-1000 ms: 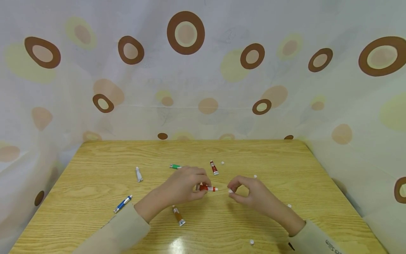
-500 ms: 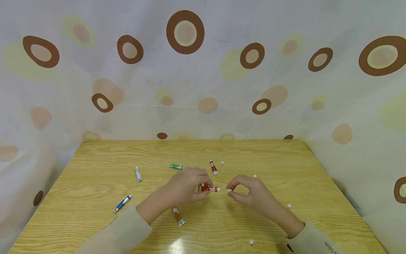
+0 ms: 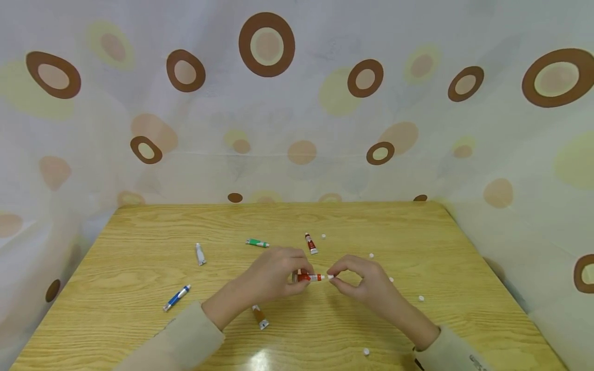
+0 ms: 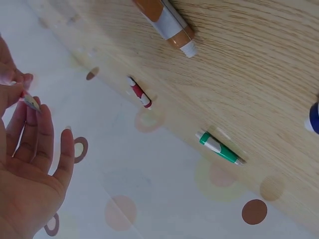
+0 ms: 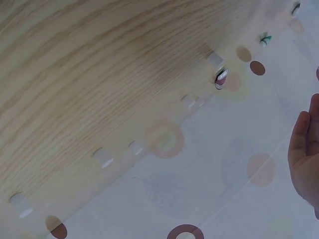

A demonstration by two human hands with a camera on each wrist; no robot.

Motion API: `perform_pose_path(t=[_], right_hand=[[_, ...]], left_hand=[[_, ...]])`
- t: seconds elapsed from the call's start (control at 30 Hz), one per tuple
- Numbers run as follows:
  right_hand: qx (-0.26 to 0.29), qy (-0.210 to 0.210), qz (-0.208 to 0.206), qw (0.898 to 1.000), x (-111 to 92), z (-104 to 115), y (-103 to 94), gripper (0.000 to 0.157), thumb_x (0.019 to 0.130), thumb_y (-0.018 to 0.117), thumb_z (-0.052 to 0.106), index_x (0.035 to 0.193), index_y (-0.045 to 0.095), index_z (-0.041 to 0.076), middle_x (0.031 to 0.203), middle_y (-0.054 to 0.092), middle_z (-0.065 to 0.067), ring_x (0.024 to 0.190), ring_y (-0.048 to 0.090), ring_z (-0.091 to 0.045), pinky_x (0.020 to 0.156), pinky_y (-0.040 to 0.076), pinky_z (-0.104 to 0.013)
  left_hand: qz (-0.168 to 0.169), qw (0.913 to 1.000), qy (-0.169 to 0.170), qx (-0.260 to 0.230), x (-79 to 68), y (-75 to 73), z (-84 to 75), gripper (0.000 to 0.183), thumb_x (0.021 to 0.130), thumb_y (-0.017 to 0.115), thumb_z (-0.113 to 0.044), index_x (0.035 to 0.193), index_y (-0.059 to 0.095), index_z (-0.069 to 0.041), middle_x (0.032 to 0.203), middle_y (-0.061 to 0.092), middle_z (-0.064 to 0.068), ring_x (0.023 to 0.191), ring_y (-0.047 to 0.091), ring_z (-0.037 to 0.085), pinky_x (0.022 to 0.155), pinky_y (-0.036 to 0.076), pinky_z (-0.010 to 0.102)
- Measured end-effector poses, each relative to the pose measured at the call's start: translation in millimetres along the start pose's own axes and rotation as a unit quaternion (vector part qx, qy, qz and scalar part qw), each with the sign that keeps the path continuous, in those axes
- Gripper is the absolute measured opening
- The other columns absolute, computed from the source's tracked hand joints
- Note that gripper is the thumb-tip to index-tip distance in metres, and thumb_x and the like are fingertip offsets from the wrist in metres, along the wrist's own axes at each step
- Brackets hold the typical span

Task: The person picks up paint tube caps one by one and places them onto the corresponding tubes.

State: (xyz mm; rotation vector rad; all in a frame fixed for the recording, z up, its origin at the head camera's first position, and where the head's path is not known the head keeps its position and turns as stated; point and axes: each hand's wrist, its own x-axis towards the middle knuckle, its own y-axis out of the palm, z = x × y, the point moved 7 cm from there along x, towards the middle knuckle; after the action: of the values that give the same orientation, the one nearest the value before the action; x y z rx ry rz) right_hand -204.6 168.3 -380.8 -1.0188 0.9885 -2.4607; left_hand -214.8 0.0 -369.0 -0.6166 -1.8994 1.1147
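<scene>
Head view: Over a wood-grain table (image 3: 301, 216), my left hand (image 3: 278, 273) pinches a red paint tube (image 3: 306, 277) between thumb and fingers, its white nozzle pointing toward my right hand (image 3: 366, 278). There, my thumb and forefinger are clamped on a small white cap (image 3: 330, 276), just beside the nozzle; whether the two touch, I cannot tell. Around us lie a green tube (image 3: 257, 242), a dark red tube (image 3: 311, 243), a white tube (image 3: 200, 254), a blue tube (image 3: 177, 298) and, partly behind my left forearm, a brown tube (image 3: 260, 317). Five loose caps (image 3: 421, 298) dot the right side before a patterned cloth (image 3: 301, 103).

Left wrist view: Here the brown tube's ridged white tip (image 4: 189, 49), hidden from above, comes into sight. The silvery tail of the tube I hold shows at my fingers, the little finger standing apart from the rest.

Right wrist view: Only part of my right hand makes the frame's edge; its grip cannot be told from here. Loose caps stand scattered along the table.
</scene>
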Motion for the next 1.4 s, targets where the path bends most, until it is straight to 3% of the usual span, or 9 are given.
perform_pose_path(t=[0.67, 1.17, 1.4], right_hand=[[0.011, -0.005, -0.007, 1.000, 0.4, 5.6, 4.0, 0.024, 0.082, 0.081, -0.003, 0.094, 0.073, 0.017, 0.093, 0.077, 0.005, 0.086, 0.073, -0.009, 0.081, 0.061, -0.027], [0.038, 0.003, -0.006, 0.999, -1.2, 4.0, 5.6, 0.021, 0.086, 0.080, 0.000, 0.093, 0.075, 0.019, 0.088, 0.076, 0.007, 0.082, 0.070, -0.004, 0.077, 0.061, -0.031], [0.054, 0.035, 0.014, 0.998, -2.9, -1.0, 8.0, 0.008, 0.091, 0.078, 0.010, 0.094, 0.077, 0.017, 0.088, 0.076, 0.006, 0.084, 0.068, 0.000, 0.083, 0.060, -0.029]], left_hand=[[-0.004, 0.9994, -0.010, -0.033, -0.6, 0.9, -1.5, 0.012, 0.085, 0.081, -0.011, 0.096, 0.079, -0.013, 0.093, 0.074, -0.005, 0.076, 0.065, 0.001, 0.070, 0.047, 0.007], [-0.018, 0.9997, 0.013, 0.002, -0.8, -0.7, -6.0, 0.011, 0.083, 0.084, -0.015, 0.094, 0.080, -0.015, 0.090, 0.073, -0.008, 0.075, 0.063, 0.001, 0.073, 0.050, 0.013], [-0.022, 0.9997, 0.008, 0.007, -1.5, -1.4, -7.2, 0.009, 0.084, 0.083, -0.016, 0.092, 0.080, -0.018, 0.088, 0.073, -0.010, 0.071, 0.061, -0.001, 0.075, 0.050, 0.020]])
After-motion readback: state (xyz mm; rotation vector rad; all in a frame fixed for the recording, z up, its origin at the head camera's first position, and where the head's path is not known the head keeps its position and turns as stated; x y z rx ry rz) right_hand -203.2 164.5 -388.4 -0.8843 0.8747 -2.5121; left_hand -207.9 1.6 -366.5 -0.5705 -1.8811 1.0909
